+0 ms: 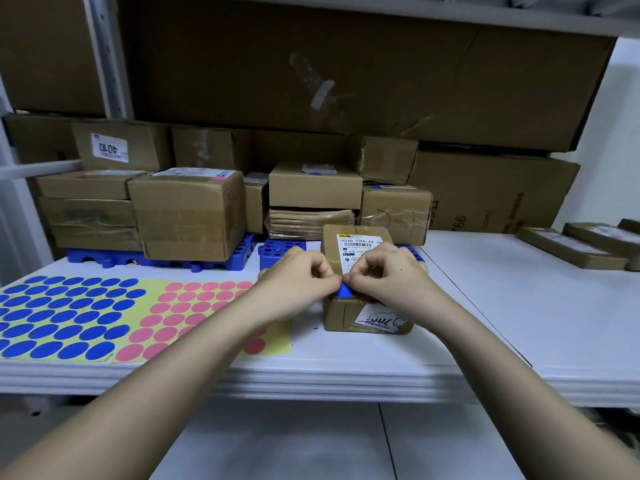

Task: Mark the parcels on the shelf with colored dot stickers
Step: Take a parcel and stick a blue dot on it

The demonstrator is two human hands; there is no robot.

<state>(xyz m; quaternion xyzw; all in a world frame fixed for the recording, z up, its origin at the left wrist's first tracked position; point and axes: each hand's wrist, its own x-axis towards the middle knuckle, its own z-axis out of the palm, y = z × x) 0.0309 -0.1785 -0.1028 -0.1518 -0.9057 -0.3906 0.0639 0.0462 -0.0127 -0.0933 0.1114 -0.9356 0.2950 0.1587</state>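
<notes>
White shelf (485, 306): left hand (298, 275) and right hand (388, 275) both pinching blue dot sticker (346, 291) over small parcel (353, 244); could fold onto itself.

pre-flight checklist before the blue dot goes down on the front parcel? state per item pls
1. Blue dot sticker pinched by left hand and right hand: ok.
2. Sticker over the small parcel, at its near top edge: ok.
3. Sticker already stuck down: cannot tell.
4. Parcel resting flat on the white shelf: ok.
5. Shipping label text clear of the sticker: cannot tell, hands cover it.
6. Blue sheet and pink sheet nearby: ok.
</notes>
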